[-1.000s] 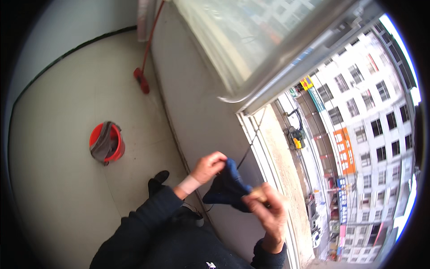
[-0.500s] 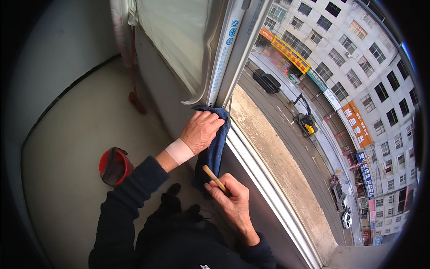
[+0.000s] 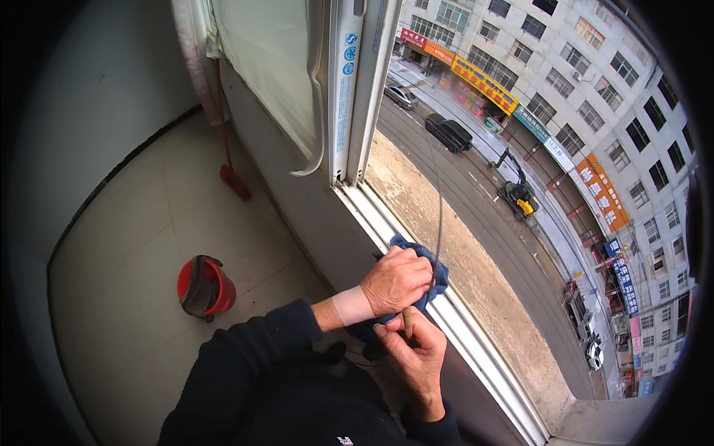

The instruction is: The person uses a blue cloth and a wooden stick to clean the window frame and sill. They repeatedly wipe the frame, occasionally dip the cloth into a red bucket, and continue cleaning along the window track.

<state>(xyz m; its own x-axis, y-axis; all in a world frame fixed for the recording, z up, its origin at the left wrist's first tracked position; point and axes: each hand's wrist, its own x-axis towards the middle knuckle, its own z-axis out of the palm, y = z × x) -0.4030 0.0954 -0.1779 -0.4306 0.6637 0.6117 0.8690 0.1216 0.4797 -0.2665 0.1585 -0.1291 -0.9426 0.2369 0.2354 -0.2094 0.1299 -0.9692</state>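
Observation:
My left hand (image 3: 399, 281), with a beige band round its wrist, presses a bunched blue cloth (image 3: 440, 275) onto the white window track (image 3: 364, 213). Its fingers are closed over the cloth. Just below and right, my right hand (image 3: 422, 355) grips a thin wooden handle (image 3: 407, 321) between thumb and fingers. The handle's upper end points at the cloth; its lower part is hidden in the palm. Part of the blue cloth hangs on the inner side under my left wrist. A thin dark strand (image 3: 439, 201) curves up from beside my left hand.
An upright window frame (image 3: 344, 97) stands beyond the track, beside a sheet-covered pane (image 3: 271, 67). Outside lies a rough ledge (image 3: 476, 275), with a street far below. On the floor at left are a red bucket (image 3: 222, 291) with a dark cloth over its rim and a red broom (image 3: 235, 183).
Both hands are now farther right and nearer along the track, away from the upright frame. The cloth has moved with my left hand, and my right hand has come close to it.

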